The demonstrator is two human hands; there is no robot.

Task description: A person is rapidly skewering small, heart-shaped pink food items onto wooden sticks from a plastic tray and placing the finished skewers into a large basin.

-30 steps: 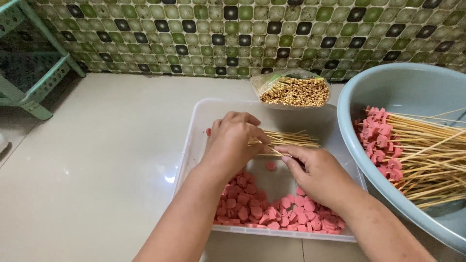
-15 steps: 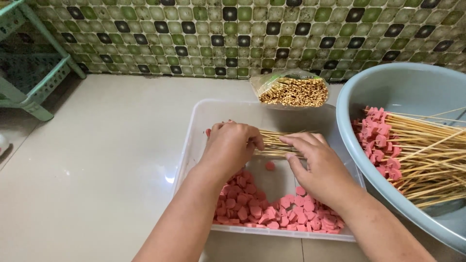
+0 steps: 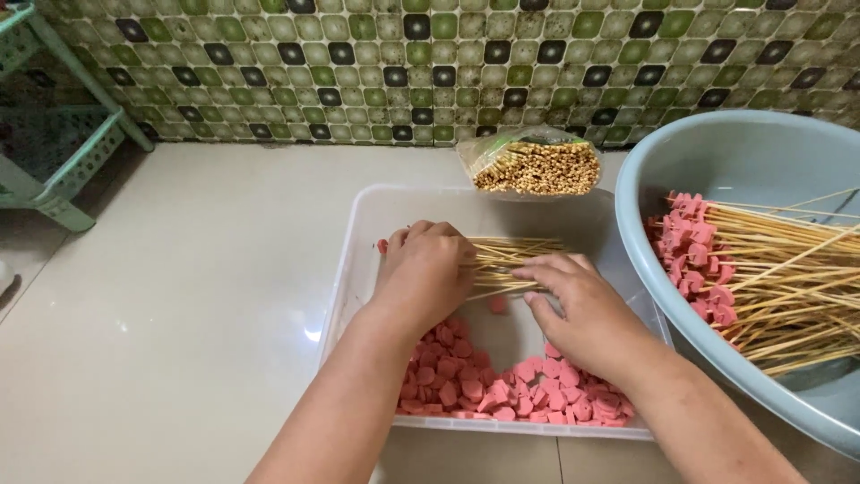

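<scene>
My left hand (image 3: 424, 271) is closed around a bundle of thin bamboo skewers (image 3: 511, 255) held level over a clear plastic tub (image 3: 358, 260). My right hand (image 3: 573, 300) rests on the same bundle from the right, fingers pinching the sticks. A small pink piece shows at the left end of the bundle by my left thumb. Below my hands, many pink sausage slices (image 3: 502, 385) lie in the near part of the tub.
A grey-blue basin (image 3: 645, 161) at the right holds several skewers loaded with pink slices (image 3: 708, 260). A plastic bag of bare skewers (image 3: 537, 166) lies against the tiled wall. A green plastic rack (image 3: 54, 170) stands at the far left on the pale floor.
My right hand has slid up and left onto the skewer bundle. The left hand stays closed on the bundle, shifted slightly toward me.
</scene>
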